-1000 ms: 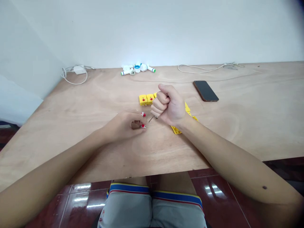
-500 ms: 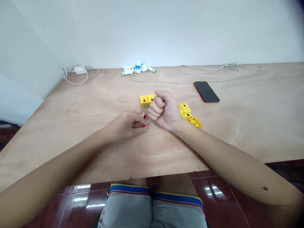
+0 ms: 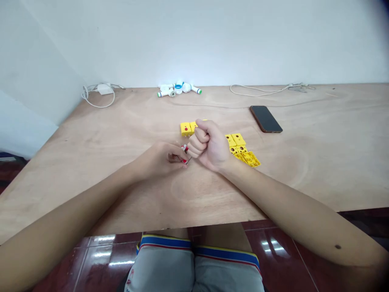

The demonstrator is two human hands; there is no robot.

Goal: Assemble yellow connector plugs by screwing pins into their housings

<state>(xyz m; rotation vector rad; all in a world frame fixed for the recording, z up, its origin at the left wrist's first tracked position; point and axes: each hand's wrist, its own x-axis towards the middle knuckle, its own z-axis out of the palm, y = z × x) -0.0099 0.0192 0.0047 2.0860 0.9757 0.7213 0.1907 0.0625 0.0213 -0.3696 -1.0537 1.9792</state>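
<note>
Near the middle of the table, my left hand (image 3: 164, 159) pinches a small red and white part (image 3: 184, 161) between thumb and fingertips. My right hand (image 3: 209, 145) is closed in a fist around a thin metal tool (image 3: 189, 160), whose tip reaches the part; its handle is hidden in the fist. Another small red and white piece (image 3: 184, 148) lies just beyond my left fingertips. Behind my right hand stand yellow blocks with red dots (image 3: 186, 129), partly covered by it. Yellow shells with round holes (image 3: 238, 139) lie right of my right wrist.
A dark phone (image 3: 266, 119) lies at the right. Along the wall are white tubes with green ends (image 3: 179, 88), a white charger with its cable (image 3: 104, 89) and a pale cable (image 3: 261, 91). The wooden table's (image 3: 146, 215) front edge is above my lap.
My right fist has shifted slightly left and down toward my left fingertips, and less of the metal tool shows. More of the yellow shells is in view. My left hand has barely moved.
</note>
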